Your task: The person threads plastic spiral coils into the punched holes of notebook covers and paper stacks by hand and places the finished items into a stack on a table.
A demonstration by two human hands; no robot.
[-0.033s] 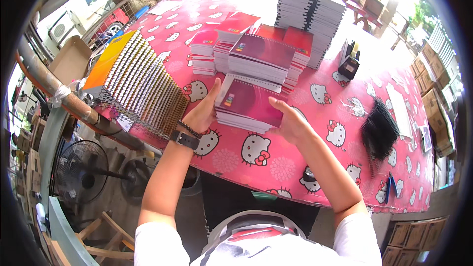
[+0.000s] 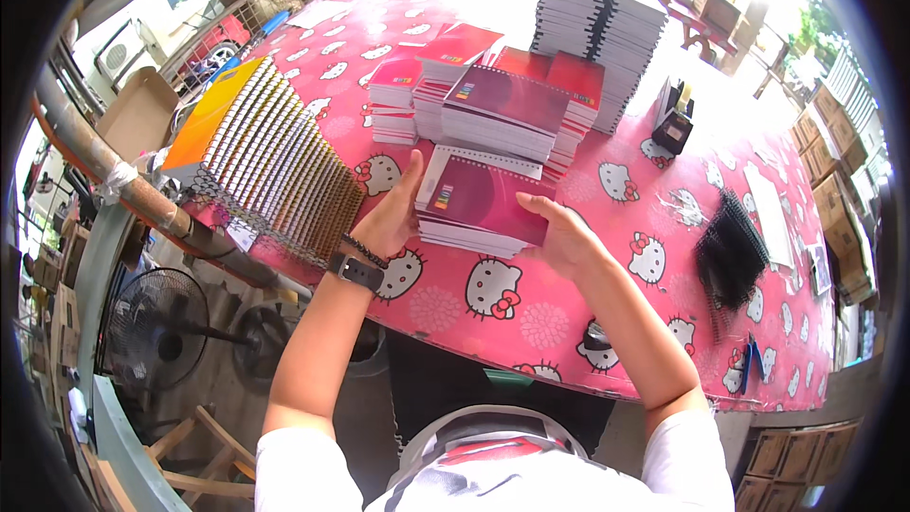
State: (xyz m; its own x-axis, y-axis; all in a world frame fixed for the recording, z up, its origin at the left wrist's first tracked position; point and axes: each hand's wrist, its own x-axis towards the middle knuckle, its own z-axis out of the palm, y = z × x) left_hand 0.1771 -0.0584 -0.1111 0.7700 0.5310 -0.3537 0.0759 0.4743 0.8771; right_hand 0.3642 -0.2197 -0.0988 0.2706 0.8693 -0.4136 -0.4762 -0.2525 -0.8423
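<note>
Pink cartoon-cat tablecloth table (image 2: pixel 569 313) carries everything; the small stack of maroon notebooks (image 2: pixel 479 204) sits near its front edge, right before the person. Left hand (image 2: pixel 393 213) is pressed flat on the stack's left side, fingers open & straight, thumb up by the top cover; right hand (image 2: pixel 561 232) cups the right front corner, fingers half-curled, not closed round it. To do it well, I'd say: squeeze evenly from both sides, keep covers flush, spiral edges lined up before any lift, else the top books slide. Around: fanned row of spiral-bound pads (image 2: pixel 270 166) just left, near the left wrist w/ watch (image 2: pixel 358 271); taller maroon stack (image 2: pixel 502 114) just behind, crowding the far side; white tall stack (image 2: pixel 597 28) further back; loose black binding coils (image 2: pixel 730 251) well right; black holder (image 2: pixel 673 121).
</note>
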